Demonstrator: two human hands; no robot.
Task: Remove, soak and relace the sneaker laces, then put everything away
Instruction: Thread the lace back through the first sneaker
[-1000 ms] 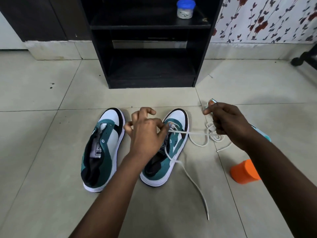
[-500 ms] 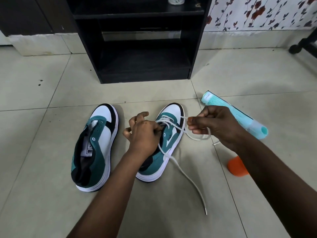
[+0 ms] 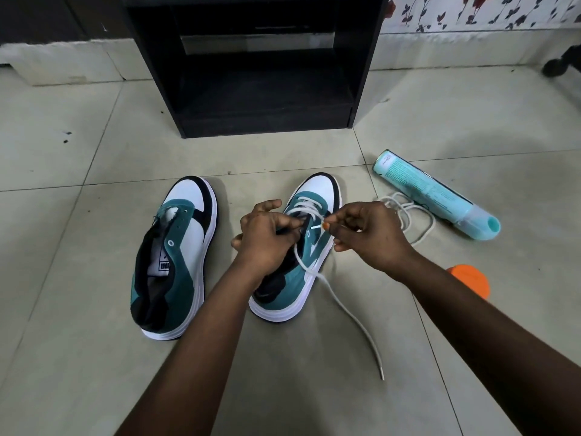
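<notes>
Two teal, white and black sneakers stand on the tiled floor. The left sneaker (image 3: 176, 256) has no lace. The right sneaker (image 3: 301, 247) is partly laced near its toe with a white lace (image 3: 342, 306). One lace end trails over the floor toward me. My left hand (image 3: 267, 234) grips the right sneaker's eyelet flap. My right hand (image 3: 367, 234) pinches the other lace tip just beside the eyelets. A second loose white lace (image 3: 412, 215) lies coiled to the right of my right hand.
A teal spray can (image 3: 434, 193) lies on its side at the right. An orange cap (image 3: 471, 278) sits behind my right forearm. A black open shelf unit (image 3: 257, 67) stands straight ahead against the wall. A dark furniture foot (image 3: 556, 66) shows at far right.
My right hand has come in from the right toward the sneaker, now pinching the lace tip at the eyelets. The view has tilted down; the shelf's top has left the frame.
</notes>
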